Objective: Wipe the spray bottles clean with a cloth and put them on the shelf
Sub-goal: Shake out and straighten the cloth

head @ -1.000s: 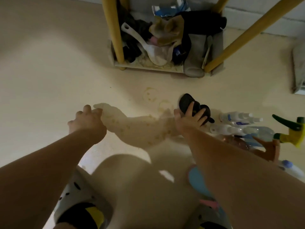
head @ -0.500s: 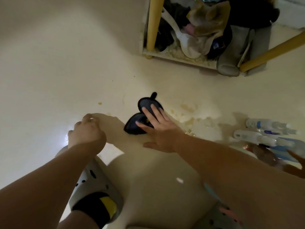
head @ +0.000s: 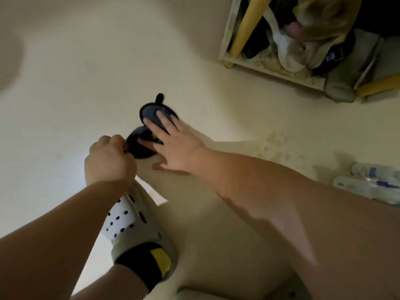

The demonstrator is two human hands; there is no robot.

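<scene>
1. Left hand [head: 108, 158]: the fingers are curled into a tight pinch. It appears to hold a corner of the cloth [head: 162, 185], but the cloth matches the floor [head: 86, 83] in colour, so this is not certain.
2. Right hand [head: 175, 146]: the fingers are straight and spread, pressed flat on a dark two-lobed object [head: 148, 111] that lies just ahead of the left hand's knuckles.
3. Cloth: it lies on the floor under and behind the right hand, between the two wrists.
4. Spray bottles [head: 368, 185]: they lie on the floor well to the right of the right hand, beyond its forearm. Neither hand touches them.
5. Orientation: the bottles lie on their sides, next to each other. Their long axes run outward from the right forearm, and the frame edge cuts off the far ends.
6. Handling, as judged: the bottles look like small clear plastic, so expect them to be light, stiff and smooth, and slippery if damp. Grip each round the middle of its body through the cloth. The cloth is limp and will drape.
7. Shelf [head: 270, 70]: it stands ahead and to the right of the right hand. Its lowest level is already crowded.
</scene>
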